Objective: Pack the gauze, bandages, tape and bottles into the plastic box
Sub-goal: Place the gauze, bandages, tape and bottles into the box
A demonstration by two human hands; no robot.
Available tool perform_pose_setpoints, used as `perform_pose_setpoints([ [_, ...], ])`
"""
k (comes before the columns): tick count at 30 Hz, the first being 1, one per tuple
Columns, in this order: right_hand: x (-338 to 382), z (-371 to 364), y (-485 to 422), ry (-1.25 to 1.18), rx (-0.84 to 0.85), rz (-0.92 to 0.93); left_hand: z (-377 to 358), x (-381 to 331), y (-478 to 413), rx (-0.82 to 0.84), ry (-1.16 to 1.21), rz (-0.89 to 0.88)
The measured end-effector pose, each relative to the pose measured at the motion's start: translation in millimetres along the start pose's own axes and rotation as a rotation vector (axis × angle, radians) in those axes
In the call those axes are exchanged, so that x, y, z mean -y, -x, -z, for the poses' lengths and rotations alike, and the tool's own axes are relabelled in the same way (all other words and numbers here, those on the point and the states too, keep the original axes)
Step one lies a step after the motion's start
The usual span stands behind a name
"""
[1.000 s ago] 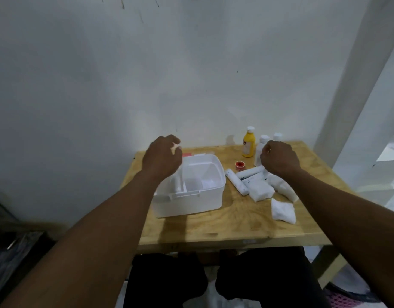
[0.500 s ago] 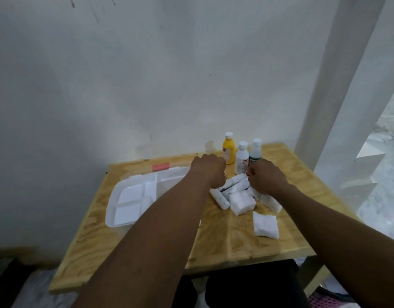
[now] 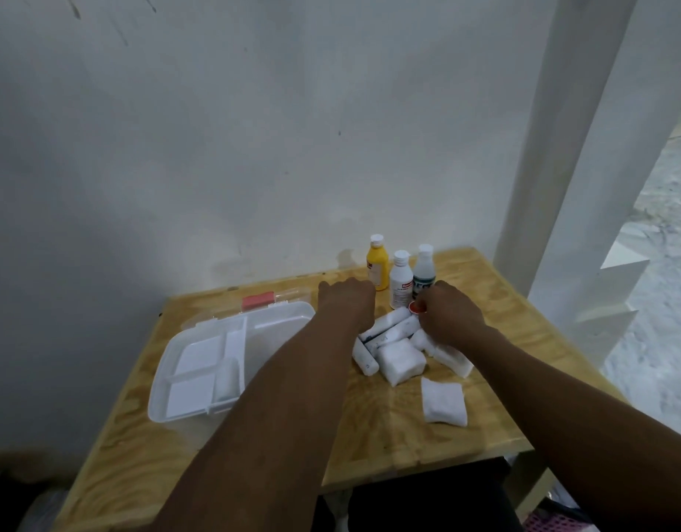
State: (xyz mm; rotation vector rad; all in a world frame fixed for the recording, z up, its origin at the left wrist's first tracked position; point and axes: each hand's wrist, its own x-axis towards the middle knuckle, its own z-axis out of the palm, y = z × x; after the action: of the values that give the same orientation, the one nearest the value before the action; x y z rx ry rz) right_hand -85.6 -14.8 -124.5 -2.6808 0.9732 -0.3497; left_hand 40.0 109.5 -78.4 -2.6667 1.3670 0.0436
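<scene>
Wooden table [image 3: 369, 435] holds the plastic box [image 3: 166, 382] by its left edge, half hidden by the left arm [image 3: 273, 378]. The right hand [image 3: 450, 316] pinches the red tape [image 3: 416, 309] near the bottles [image 3: 401, 280] at the far edge. I cannot tell the grip of the left hand [image 3: 346, 305], above the bandage rolls [image 3: 385, 329].

Your table [image 3: 389, 435] is matt, grainy plywood; your box [image 3: 159, 393] is smooth, translucent plastic; the bottles [image 3: 401, 280] look glossy plastic; the gauze pads [image 3: 444, 402], soft cloth.

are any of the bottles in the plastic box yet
No, the yellow bottle, white bottle and clear bottle all stand on the table, outside the plastic box.
</scene>
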Motion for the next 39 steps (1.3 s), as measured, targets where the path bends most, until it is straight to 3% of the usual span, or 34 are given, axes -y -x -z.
perform_pose_setpoints([
  [8,0.2,10.3,8.9,-0.06,-0.029,-0.025,-1.7,-2.9,0.3,-0.005,0.049,0.04],
  [13,19.6,36.8,13.9,-0.117,-0.234,0.046,28.3,12.2,8.8,-0.159,0.13,0.048],
  [18,83.6,54.7,16.0,-0.244,-0.397,0.231,60.3,76.7,33.6,-0.321,0.295,0.133],
  [23,171.4,44.1,30.8,-0.349,-0.226,0.466,62.9,152.1,82.1,-0.362,0.519,0.197],
  [27,219.2,27.1,51.9,-0.331,-0.073,0.589,54.1,193.5,115.7,-0.353,0.567,0.193],
  [39,237.7,9.4,74.6,-0.045,0.05,0.722,30.8,209.3,143.6,-0.301,0.515,0.143],
])
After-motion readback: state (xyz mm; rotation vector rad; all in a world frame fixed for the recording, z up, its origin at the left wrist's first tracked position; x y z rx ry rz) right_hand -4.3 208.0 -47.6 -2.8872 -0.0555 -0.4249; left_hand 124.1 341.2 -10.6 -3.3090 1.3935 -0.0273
